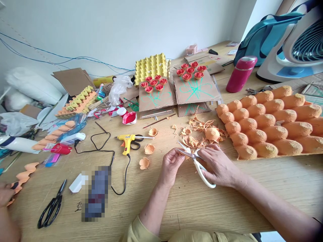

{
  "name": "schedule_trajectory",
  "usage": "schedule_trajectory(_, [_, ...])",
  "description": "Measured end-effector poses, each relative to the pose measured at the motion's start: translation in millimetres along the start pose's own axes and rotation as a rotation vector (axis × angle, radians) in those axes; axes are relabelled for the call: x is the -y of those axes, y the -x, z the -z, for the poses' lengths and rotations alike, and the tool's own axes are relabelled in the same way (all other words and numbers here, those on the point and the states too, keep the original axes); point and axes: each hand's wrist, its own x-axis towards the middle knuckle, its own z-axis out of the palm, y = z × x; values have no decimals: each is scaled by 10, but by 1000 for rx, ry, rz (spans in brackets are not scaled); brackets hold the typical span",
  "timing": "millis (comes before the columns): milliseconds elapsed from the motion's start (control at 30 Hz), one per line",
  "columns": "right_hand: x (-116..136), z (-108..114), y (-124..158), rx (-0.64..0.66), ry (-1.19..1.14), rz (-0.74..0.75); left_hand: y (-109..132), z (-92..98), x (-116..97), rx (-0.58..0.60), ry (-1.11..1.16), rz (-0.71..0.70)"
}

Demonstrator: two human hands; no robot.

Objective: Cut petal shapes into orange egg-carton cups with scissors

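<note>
My right hand [222, 166] grips white-handled scissors [205, 178], with fingers and thumb in the loops. Their blades are parted and point left, toward my left hand [170, 166]. Thumb and fingers of that hand pinch a small piece of orange egg carton, mostly hidden by fingers and blades. Just beyond lie a pile of orange carton scraps [194, 141] and a cut carton cup [212, 134]. Left of my hands, three petal-edged cups, such as the nearest carton flower [144, 163], stand in a row on the wooden table [156, 205].
A yellow glue gun [127, 143] with its cord lies left. A large orange egg tray [262, 124] fills the right side. Behind are cardboard panels with red flowers [193, 87] and a pink flask [241, 74]. Black scissors [51, 206] lie near another person's hand [5, 195] holding carton.
</note>
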Motion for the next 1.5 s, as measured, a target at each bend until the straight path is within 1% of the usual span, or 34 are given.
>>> schedule_trajectory(233, [-8, -10, 17, -4, -64, 35, 9, -5, -5, 16, 52, 30])
schedule_trajectory(433, [-19, -25, 37, -3, -118, 45, 11, 6, -22, 10, 43, 34])
schedule_trajectory(633, [-20, -10, 34, -6, -102, 50, 10, 24, -89, 44, -42, -19])
schedule_trajectory(833, [-31, 11, 26, 3, -35, 60, 6, 55, -115, 108, -213, -60])
schedule_trajectory(933, [-48, -3, 33, -7, -36, 60, 10, 86, -95, 104, -280, -87])
schedule_trajectory(1067, [-53, -11, 41, -13, -75, 70, 11, 106, -95, 108, -305, -99])
schedule_trajectory(1300, [-45, -11, 36, -17, -146, 99, -10, 97, -198, 111, -342, -98])
schedule_trajectory(1500, [-25, 33, 20, -15, -110, 93, -14, 117, -243, 94, -381, -118])
